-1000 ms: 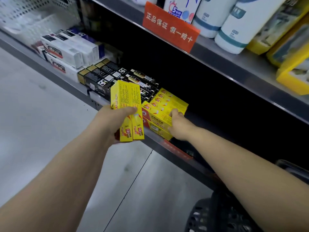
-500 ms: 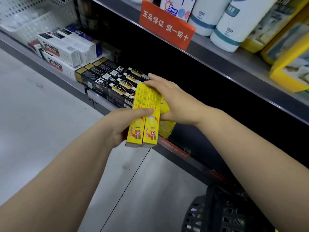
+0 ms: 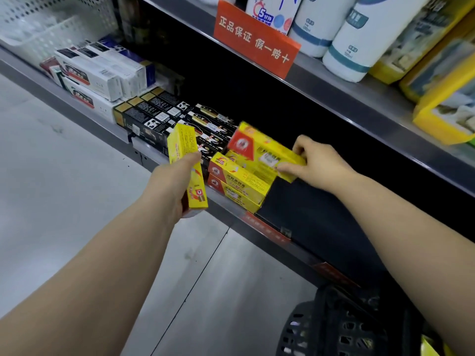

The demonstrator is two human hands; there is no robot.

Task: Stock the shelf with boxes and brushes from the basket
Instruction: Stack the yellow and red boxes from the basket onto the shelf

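My left hand [image 3: 172, 185] grips a long yellow box [image 3: 187, 165], held upright in front of the lower shelf [image 3: 303, 217]. My right hand [image 3: 317, 161] pinches the end of another yellow box [image 3: 262, 150], which hangs tilted just above a stack of matching yellow boxes [image 3: 239, 185] on the shelf. The black basket [image 3: 334, 327] stands on the floor at the lower right, and a yellow item shows inside it.
Black boxes [image 3: 164, 116] and white boxes [image 3: 97, 73] fill the shelf to the left. Right of the yellow stack the dark shelf floor shows. An orange sign [image 3: 254, 37] hangs on the upper shelf edge, below white bottles [image 3: 370, 34] and yellow packs.
My right hand took one yellow box from my left hand and carried it right, over the stack. My left hand now holds a single box.
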